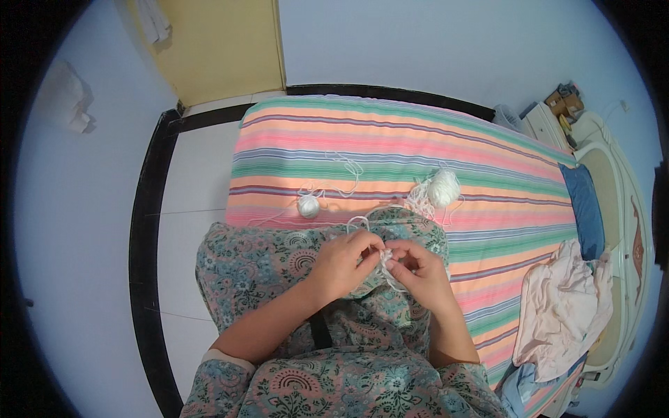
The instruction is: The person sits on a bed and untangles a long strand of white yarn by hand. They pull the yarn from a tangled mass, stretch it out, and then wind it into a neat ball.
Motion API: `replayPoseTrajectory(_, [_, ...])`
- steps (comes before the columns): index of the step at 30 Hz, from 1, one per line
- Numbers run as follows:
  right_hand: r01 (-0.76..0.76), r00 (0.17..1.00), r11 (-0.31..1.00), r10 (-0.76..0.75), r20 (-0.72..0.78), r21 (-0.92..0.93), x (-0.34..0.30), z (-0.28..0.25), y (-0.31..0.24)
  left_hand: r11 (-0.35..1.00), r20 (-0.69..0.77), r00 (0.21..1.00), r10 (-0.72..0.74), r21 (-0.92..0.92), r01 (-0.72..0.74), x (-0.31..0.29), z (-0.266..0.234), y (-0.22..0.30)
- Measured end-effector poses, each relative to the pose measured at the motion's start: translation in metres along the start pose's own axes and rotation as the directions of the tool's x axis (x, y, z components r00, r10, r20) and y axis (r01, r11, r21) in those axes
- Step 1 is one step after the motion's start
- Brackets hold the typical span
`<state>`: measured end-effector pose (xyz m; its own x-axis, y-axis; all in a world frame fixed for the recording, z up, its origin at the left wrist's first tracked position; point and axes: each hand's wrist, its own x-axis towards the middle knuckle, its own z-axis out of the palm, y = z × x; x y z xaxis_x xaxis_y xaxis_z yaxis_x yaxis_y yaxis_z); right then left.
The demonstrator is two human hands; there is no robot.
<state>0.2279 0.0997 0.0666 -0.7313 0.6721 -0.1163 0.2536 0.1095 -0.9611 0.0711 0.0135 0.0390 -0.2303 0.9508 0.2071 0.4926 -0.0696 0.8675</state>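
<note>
Over my lap, my left hand (346, 262) and my right hand (423, 276) meet with their fingertips almost touching. Both pinch a short length of looped white yarn (385, 265), which hangs down between them. A loose loop of the same yarn stands up behind my left fingers. On the bed beyond my knees lies a small white yarn ball (308, 205), with slack strands trailing around it. Farther right sits a larger white yarn ball (444, 188), beside a heap of loose or worked white yarn (420, 200). Exactly how the strands run between my fingertips is too small to make out.
I sit on a bed with a striped sheet (390, 132). To the right lie a pale pink garment (559, 306) and a blue pillow (584, 209) against the cream headboard (605, 188). White floor tiles (188, 209) run along the left, below a wall. A yellow door (216, 52) stands at the far left.
</note>
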Motion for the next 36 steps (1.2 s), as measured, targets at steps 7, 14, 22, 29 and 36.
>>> replayPoseTrajectory(7, [0.053,0.999,0.997,-0.053,-0.003,0.051,0.008,0.008,-0.002,0.995,-0.079,0.997,0.014,-0.099,-0.022,0.0,-0.01,-0.001])
replayPoseTrajectory(14, [0.027,1.0,0.873,-0.024,-0.011,0.488,0.015,0.005,0.008,0.754,-0.041,0.964,-0.262,-0.633,0.178,-0.009,-0.024,-0.014])
replayPoseTrajectory(22, [0.052,0.992,0.621,0.06,-0.113,0.782,0.02,-0.001,0.004,0.357,-0.091,0.941,-0.327,-0.933,0.034,-0.017,-0.054,-0.042])
replayPoseTrajectory(29, [0.131,0.984,0.628,0.012,-0.178,0.767,0.024,0.001,0.002,0.366,-0.293,0.765,-0.573,-0.927,-0.081,-0.017,-0.075,-0.067])
replayPoseTrajectory(36, [0.199,0.955,0.638,0.043,-0.293,0.744,0.024,0.003,0.002,0.492,-0.333,0.796,-0.505,-0.869,-0.052,-0.018,-0.08,-0.069])
